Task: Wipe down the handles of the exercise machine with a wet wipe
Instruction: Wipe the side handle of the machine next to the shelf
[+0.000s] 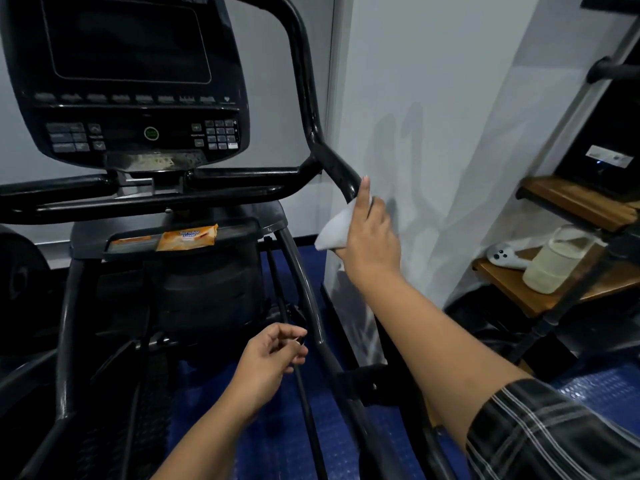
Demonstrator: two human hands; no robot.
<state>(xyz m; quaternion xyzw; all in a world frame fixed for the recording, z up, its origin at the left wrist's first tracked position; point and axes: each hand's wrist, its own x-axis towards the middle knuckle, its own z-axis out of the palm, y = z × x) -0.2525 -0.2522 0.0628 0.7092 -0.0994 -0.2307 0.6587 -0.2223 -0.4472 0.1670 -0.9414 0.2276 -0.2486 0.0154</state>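
A black exercise machine fills the left and centre, with a dark console (131, 74) on top. Its right handle (337, 164) bends down and outward and ends by my right hand. My right hand (372, 237) grips a white wet wipe (334, 232) at the tip of that handle, index finger stretched up along the bar. My left hand (273, 355) hovers lower, in front of the machine's frame, fingers loosely curled and apart, holding nothing. A horizontal black handlebar (242, 176) runs below the console.
An orange wet-wipe packet (187, 239) lies on the machine's tray. A white wall (433, 98) stands just right of the handle. Wooden shelves (571, 202) at right carry a white controller (504, 256) and a plastic jug (554, 265). The floor is blue matting.
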